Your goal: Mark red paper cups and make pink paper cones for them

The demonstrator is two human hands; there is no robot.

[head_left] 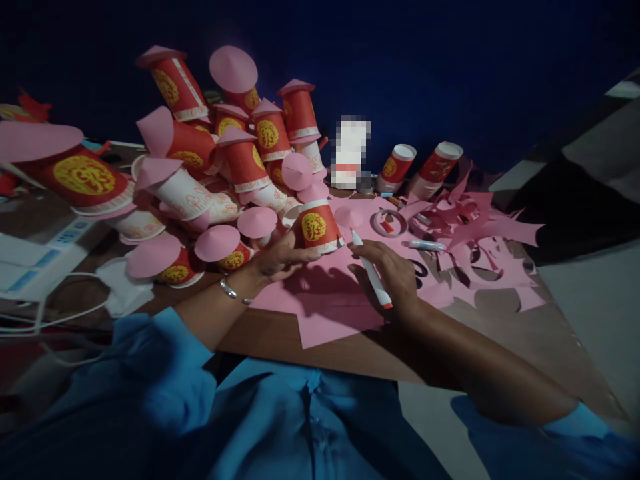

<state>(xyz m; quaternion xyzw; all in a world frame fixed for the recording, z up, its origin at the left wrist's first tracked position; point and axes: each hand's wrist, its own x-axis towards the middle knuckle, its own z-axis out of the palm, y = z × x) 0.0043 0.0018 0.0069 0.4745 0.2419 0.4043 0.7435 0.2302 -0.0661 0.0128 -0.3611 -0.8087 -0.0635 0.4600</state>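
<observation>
Looking at red cup [317, 227] from my far seat. Cup sits ahead, between hands, left nearer. Leans, top tipped left. Left hand [284, 257] half curled, has hold of cup low down. Right hand [390, 273] pinched round white pen [371, 277]. Pen slants up and left, tip just beside cup's low right edge. Pink paper [330, 327] on bench [265, 333] below.
</observation>
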